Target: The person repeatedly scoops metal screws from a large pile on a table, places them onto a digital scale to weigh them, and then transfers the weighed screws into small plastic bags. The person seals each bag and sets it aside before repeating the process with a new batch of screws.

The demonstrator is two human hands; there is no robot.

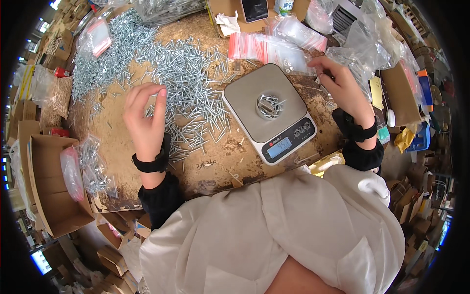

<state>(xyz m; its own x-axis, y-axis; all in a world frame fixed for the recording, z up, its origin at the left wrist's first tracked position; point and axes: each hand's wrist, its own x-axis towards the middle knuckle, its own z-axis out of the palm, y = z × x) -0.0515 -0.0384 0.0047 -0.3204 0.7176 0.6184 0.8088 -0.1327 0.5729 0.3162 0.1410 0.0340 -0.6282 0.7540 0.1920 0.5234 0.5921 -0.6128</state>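
My left hand (pixel 144 115) is above the wooden table, left of the loose screws (pixel 188 85). Its thumb and index fingertips come together; whatever they may hold is too small to make out. On the right, my right hand (pixel 341 88) hovers beside the clear zip bags (pixel 264 47), fingers bent and apart, with nothing visible in them. Between both hands is a digital scale (pixel 259 85) with a steel plate and a lit display. A small round clear dish (pixel 259 113) on the plate holds several screws. Small pale rings (pixel 288 65) lie near the scale's far corner.
A big pile of screws (pixel 110 46) covers the far left, with a bag (pixel 95 36) on it. An open cardboard box (pixel 56 196) stands left of the table, next to a bag of hardware (pixel 95 169). Crumpled plastic bags (pixel 364 49) and another carton (pixel 404 93) crowd the right.
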